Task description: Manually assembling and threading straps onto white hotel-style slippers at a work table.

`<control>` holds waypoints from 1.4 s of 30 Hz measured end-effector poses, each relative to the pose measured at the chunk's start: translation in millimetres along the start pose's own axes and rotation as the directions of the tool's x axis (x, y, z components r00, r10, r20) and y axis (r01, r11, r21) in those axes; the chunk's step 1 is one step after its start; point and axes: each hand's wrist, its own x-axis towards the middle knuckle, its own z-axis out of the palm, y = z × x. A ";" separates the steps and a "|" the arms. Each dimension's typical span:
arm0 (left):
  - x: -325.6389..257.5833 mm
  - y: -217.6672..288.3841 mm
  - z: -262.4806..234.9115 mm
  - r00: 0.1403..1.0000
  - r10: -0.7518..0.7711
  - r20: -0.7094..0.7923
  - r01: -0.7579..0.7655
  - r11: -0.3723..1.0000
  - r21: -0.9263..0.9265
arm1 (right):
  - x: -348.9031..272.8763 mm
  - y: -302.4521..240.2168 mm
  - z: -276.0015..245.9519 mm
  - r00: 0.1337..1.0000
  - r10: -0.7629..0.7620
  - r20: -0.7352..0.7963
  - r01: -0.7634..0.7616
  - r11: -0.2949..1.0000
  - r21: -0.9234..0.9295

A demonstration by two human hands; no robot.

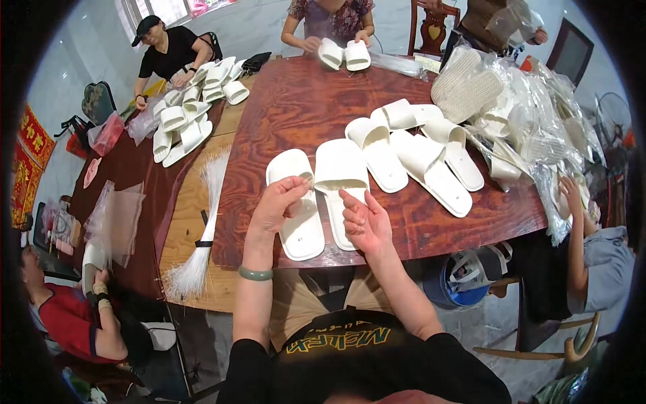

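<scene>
A pair of white open-toe slippers lies side by side at the table's front edge: the left slipper [289, 163] and the right slipper [342, 161]. My left hand [274, 207] is over the left slipper, thumb and forefinger pinched together near the gap between the straps. Whatever is in that pinch is too fine to make out. Over the right slipper, my right hand [370, 227] is turned palm up, fingers loosely bent and apart, with nothing visible in it. To my left lies a bundle of thin white strands [215, 188], bound with a dark band.
More white slippers [434, 174] lie to the right, beside a heap of plastic-wrapped slippers [538, 108]. Another slipper pile [185, 121] is at the far left. Co-workers surround the reddish wooden table [289, 94]; one across holds a slipper pair [344, 55]. A blue bucket [457, 286] stands below right.
</scene>
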 end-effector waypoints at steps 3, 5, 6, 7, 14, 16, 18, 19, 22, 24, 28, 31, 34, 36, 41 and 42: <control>-6.5 -3.0 5.2 0.999 0.049 -0.019 -0.046 0.988 0.148 | -0.1 0.4 -3.8 0.997 0.005 0.075 -0.003 1.000 -0.031; -11.0 -3.5 10.6 0.994 0.097 -0.054 -0.079 0.958 0.275 | 0.4 1.3 -5.3 0.994 0.001 0.113 0.003 0.999 -0.033; -13.3 -3.1 14.1 0.992 0.117 -0.047 -0.098 0.951 0.293 | 0.6 1.1 -4.8 0.993 0.001 0.115 0.004 0.999 -0.036; -16.1 -2.7 18.2 0.984 0.173 -0.044 -0.144 0.916 0.375 | 0.4 1.7 -3.8 0.999 -0.035 0.030 0.036 0.998 -0.058; -41.4 21.8 48.5 0.939 0.228 -0.258 -0.188 0.967 0.170 | -7.8 31.1 27.3 0.964 -0.244 -0.108 0.101 0.708 -0.699; -46.9 31.5 59.6 0.981 0.183 -0.063 -0.185 0.982 -0.033 | -11.6 59.4 40.2 0.940 -0.319 -0.126 0.073 0.546 -0.834; -47.3 36.9 74.4 0.967 0.215 0.137 -0.207 0.976 -0.073 | -15.3 82.2 53.8 0.972 -0.198 0.127 0.218 0.558 -0.800; -46.2 40.9 79.0 0.972 0.144 0.185 -0.129 0.987 -0.092 | -22.5 86.3 61.2 0.989 -0.146 0.028 0.101 0.525 -0.845; -30.1 57.6 83.5 0.966 0.139 0.220 -0.120 0.988 -0.098 | -34.1 69.9 84.2 0.976 0.129 -0.175 -0.215 0.461 -0.861; -8.0 75.1 74.1 0.934 0.296 0.198 -0.307 0.951 0.026 | -42.0 50.3 96.4 0.975 -0.113 -0.191 -0.143 0.338 -0.930; 39.9 102.3 47.5 0.968 0.243 -0.061 -0.240 0.969 0.055 | -33.1 8.3 114.1 0.919 -0.375 0.122 0.164 0.081 -0.983; 45.6 101.2 28.3 0.946 0.322 -0.035 -0.313 0.936 0.159 | -47.4 -13.8 119.4 0.903 -0.391 0.176 0.126 -0.149 -0.981; 28.3 82.5 11.3 0.946 0.322 -0.026 -0.305 0.916 0.261 | -73.8 -32.2 111.9 0.906 -0.394 0.154 0.045 -0.271 -0.962; 15.0 66.6 1.5 0.948 0.319 -0.018 -0.300 0.909 0.289 | -93.3 -41.5 102.0 0.882 -0.469 0.051 -0.025 -0.153 -0.988; -15.8 24.9 -8.9 0.984 0.161 -0.074 -0.124 0.925 0.359 | -123.9 -49.0 79.7 0.731 -0.666 0.146 0.062 -0.148 -0.987; -19.2 18.2 -7.2 0.973 0.230 -0.011 -0.212 0.914 0.346 | -124.3 -49.9 76.9 0.654 -0.744 0.135 0.092 -0.098 -0.991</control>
